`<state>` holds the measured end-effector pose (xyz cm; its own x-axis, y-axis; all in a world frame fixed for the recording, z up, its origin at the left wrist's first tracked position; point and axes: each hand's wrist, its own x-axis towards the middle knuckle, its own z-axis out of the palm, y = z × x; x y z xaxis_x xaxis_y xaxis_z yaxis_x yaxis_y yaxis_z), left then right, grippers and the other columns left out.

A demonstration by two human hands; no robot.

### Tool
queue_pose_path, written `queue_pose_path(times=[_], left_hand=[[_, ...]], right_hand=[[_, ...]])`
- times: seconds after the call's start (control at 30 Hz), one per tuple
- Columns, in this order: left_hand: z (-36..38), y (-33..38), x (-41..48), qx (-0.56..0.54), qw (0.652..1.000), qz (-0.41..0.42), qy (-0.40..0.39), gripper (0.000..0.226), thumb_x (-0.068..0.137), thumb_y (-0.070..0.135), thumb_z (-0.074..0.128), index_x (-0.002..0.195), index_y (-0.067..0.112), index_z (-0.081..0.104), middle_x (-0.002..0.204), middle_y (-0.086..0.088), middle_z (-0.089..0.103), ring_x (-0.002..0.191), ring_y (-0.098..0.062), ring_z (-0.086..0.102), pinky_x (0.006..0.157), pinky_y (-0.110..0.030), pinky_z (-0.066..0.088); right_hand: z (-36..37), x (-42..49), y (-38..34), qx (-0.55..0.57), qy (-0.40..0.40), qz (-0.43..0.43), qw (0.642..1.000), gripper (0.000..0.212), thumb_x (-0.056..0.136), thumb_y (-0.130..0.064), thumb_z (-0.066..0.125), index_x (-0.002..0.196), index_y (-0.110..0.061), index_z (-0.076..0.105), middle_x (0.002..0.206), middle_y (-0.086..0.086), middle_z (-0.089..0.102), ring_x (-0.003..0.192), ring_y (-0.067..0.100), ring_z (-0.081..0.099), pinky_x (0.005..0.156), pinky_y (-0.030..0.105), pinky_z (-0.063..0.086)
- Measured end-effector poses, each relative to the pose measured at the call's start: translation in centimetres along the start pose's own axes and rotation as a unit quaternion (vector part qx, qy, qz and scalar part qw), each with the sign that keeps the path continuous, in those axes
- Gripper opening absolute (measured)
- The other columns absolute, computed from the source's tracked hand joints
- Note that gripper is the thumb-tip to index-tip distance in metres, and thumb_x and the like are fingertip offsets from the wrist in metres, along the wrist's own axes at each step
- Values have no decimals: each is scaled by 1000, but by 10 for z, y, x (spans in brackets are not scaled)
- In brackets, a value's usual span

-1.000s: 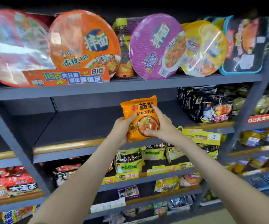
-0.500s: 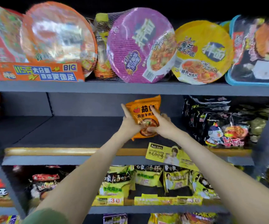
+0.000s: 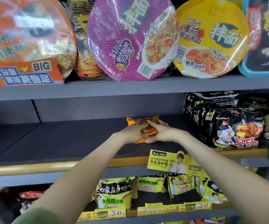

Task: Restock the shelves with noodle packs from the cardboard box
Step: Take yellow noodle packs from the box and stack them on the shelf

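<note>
– Left hand point(image 3: 134, 131) and right hand point(image 3: 161, 135) meet just above the middle of the head view. Both grip a small orange plastic noodle pack point(image 3: 152, 119), fingers curled over its front from either side.

– Where is the pack?

– On the dark grey metal middle shelf point(image 3: 66, 139). Its lower edge seems to rest on the board and its top leans toward the back wall. Neither hand has let go.

– What is around it?

– At 3 o'clock, near but apart, stands a stack of black plastic noodle packs point(image 3: 227, 126). At 12 o'clock, one shelf up, is a round purple-lidded noodle bowl point(image 3: 130, 38) among other bowls. At 6 o'clock, one shelf down, are yellow plastic noodle bags point(image 3: 114, 196).

– How far along is the restocking?

– Early, I judge. This is the only orange pack seen on this shelf, and it is placed but not yet released. The cardboard box is out of view, so what remains in it cannot be told.
</note>
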<state>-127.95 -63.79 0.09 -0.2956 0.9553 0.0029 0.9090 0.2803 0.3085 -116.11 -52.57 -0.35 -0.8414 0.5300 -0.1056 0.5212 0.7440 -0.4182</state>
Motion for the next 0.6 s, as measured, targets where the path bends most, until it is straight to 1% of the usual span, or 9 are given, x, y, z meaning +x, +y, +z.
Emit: queue_pose_path(times=[0.07,0.13,0.17,0.2,0.23,0.3,0.37,0.47,0.6], left_hand=[[-3,-6,6,6,1000,-6,-7,59,100,37,42,152,29,15,161,-4,-3,148,-22,3,117,-32,10],[-4,-14,11,19,1000,-16,-13,66,99,43,43,152,33,6,160,-7,-7,147,-24,-10,120,-39,4],[-3,-16,12,25,999,-19,-18,68,98,45,43,152,34,4,160,-7,-8,146,-24,-13,120,-41,3],[-2,-18,13,24,999,-20,-24,69,98,46,43,152,33,3,160,-6,-8,146,-24,-12,120,-41,4],[-1,-18,13,20,999,-18,-29,68,99,46,42,153,33,3,160,-5,-9,147,-25,-6,119,-39,9],[1,-17,11,10,1000,0,-25,66,100,44,41,153,33,3,160,-3,-9,147,-25,4,117,-36,16],[3,-16,12,3,1000,18,-11,65,100,41,41,153,30,6,160,-3,-8,147,-25,4,118,-37,16],[8,-15,16,-8,1000,28,6,66,99,38,46,153,30,8,160,0,-13,147,-31,-5,119,-47,10],[5,-3,31,32,996,67,45,73,100,27,48,153,26,-3,156,6,-24,142,-34,-21,118,-50,5]], right_hand=[[-2,5,0,-27,8,-14,1000,99,80,-52,68,152,-37,1,158,3,-21,144,28,-18,117,46,2],[-5,12,1,-38,3,-38,999,104,79,-52,69,151,-39,-6,156,-3,-25,143,23,-22,117,46,-1],[-7,14,2,-35,-12,-47,998,106,79,-51,70,150,-39,-9,156,-5,-25,143,21,-22,117,45,-1],[-8,17,3,-35,-28,-55,997,107,80,-50,69,150,-38,-11,156,-6,-23,144,19,-19,118,43,0],[-8,20,4,-40,-42,-62,996,107,80,-50,69,150,-36,-11,157,-7,-21,145,18,-15,118,40,2],[-7,24,7,-47,-41,-71,996,107,81,-52,68,151,-32,-10,158,-7,-16,146,16,-8,119,35,6],[-3,26,10,-55,-14,-83,995,106,81,-53,66,152,-26,-7,159,-4,-12,147,16,-4,119,32,8],[3,24,19,-57,28,-96,993,103,83,-52,64,153,-22,-6,160,-2,-12,146,15,-7,119,35,10],[-2,20,27,-73,125,-115,983,101,88,-40,65,151,-20,-11,158,-2,-20,145,17,-17,117,39,6]])
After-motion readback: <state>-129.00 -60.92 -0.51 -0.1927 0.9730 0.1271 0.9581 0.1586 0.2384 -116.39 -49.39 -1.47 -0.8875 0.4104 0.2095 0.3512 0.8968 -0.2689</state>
